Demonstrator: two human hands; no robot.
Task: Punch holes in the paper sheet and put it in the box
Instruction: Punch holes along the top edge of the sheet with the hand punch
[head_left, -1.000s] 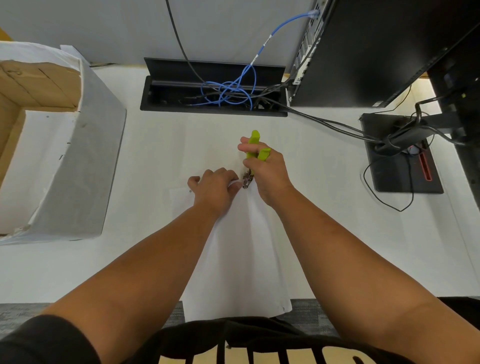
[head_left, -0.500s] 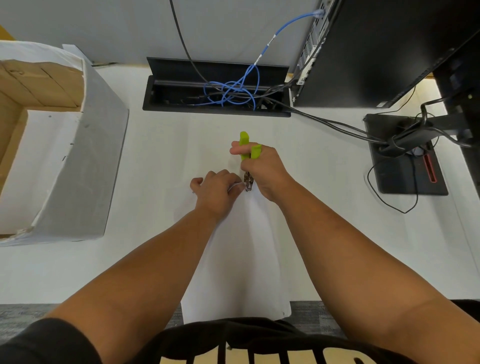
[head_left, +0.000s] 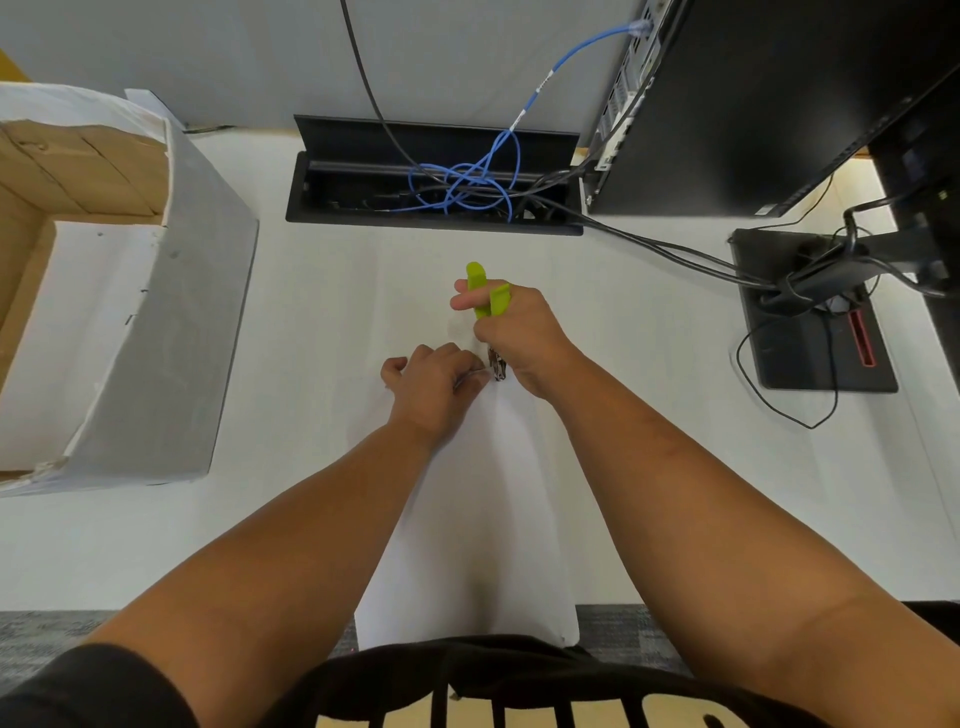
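The right hand (head_left: 519, 332) is closed round the green handles of the punch (head_left: 487, 296), which stick out toward 12 o'clock while the metal head points down at the far edge of the sheet (head_left: 483, 519); that grip looks set for squeezing, with the head at the paper's margin. The left hand (head_left: 436, 384) is curled, fingertips pinching the sheet's edge just beside the head, most likely to steady and lift the edge so it feeds into the punch. Whether the head is biting the paper cannot be told. The sheet runs from the hands back toward 6 o'clock, overhanging the desk's (head_left: 675, 467) near edge. The box (head_left: 171, 332), open-topped and paper-covered, stands well apart at 9 to 10 o'clock, some paper already lying in it. The desk is plain white; at 12 o'clock an open cable tray (head_left: 431, 176) holds tangled blue and black leads, with a monitor (head_left: 753, 104) and its stand at 2 o'clock.
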